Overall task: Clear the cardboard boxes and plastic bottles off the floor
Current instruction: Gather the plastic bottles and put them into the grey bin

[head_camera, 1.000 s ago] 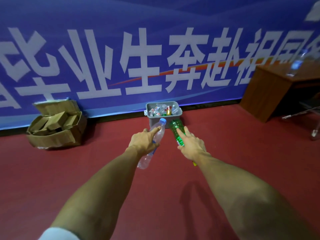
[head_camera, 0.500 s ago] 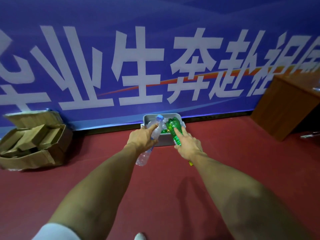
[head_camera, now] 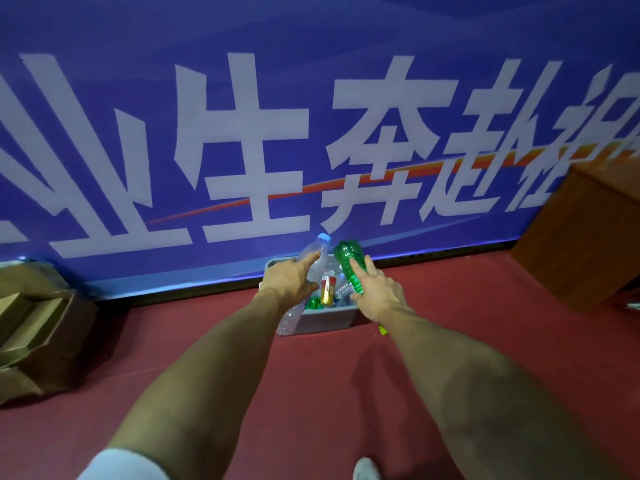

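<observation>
My left hand [head_camera: 289, 280] grips a clear plastic bottle [head_camera: 317, 254] with a blue cap, held slanted over the left side of a grey bin [head_camera: 325, 320]. My right hand [head_camera: 379, 296] grips a green plastic bottle [head_camera: 349, 263], its upper end raised over the bin's right side. The bin stands on the red floor against the blue banner wall and holds several bottles and a red-and-yellow container [head_camera: 327, 291]. An open cardboard box [head_camera: 45, 334] with folded cardboard inside sits on the floor at the far left.
A brown wooden desk [head_camera: 585, 237] stands at the right against the blue banner [head_camera: 311, 133]. Red carpet [head_camera: 329, 393] spreads between the box and the desk. A white shoe tip [head_camera: 365, 469] shows at the bottom edge.
I have moved closer to the bin. Both hands, each with its bottle, have gone forward and now hang over the bin's opening. The cardboard box has slid toward the left edge of view.
</observation>
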A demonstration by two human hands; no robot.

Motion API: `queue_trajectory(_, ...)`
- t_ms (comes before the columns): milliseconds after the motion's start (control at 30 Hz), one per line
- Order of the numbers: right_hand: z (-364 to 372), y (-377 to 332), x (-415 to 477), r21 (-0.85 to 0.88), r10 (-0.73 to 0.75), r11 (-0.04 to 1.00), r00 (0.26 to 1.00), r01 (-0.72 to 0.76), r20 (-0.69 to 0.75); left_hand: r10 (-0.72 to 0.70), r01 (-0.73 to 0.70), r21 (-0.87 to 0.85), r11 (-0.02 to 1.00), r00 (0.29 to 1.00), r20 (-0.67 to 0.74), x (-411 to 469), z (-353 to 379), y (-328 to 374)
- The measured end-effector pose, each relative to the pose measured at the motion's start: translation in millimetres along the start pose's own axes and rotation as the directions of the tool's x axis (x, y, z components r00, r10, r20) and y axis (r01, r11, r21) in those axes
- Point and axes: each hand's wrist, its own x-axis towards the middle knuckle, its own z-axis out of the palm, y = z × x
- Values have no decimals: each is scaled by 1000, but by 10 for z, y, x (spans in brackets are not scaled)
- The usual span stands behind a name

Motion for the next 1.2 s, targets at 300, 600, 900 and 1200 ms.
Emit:
queue_trajectory(300, -314, 752, 1679, -15, -112, 994, 993, 113, 33, -89, 87, 64, 994, 995, 39, 1470, -4, 164)
queue_trajectory(600, -128, 800, 2990, -22, -164, 985, 978, 169, 127, -155, 153, 26, 988, 981, 113, 2701, 334, -206)
queue_trajectory(900, -154, 611, 4009, -10, -121, 992, 977, 125, 178, -108, 109, 2, 994, 984, 145, 3685, 315, -631)
queue_trajectory(1200, 1015, 917, 5203, 90, -69, 995, 969, 49, 236, -170, 191, -110, 975, 969, 181, 4402, 1665, -864)
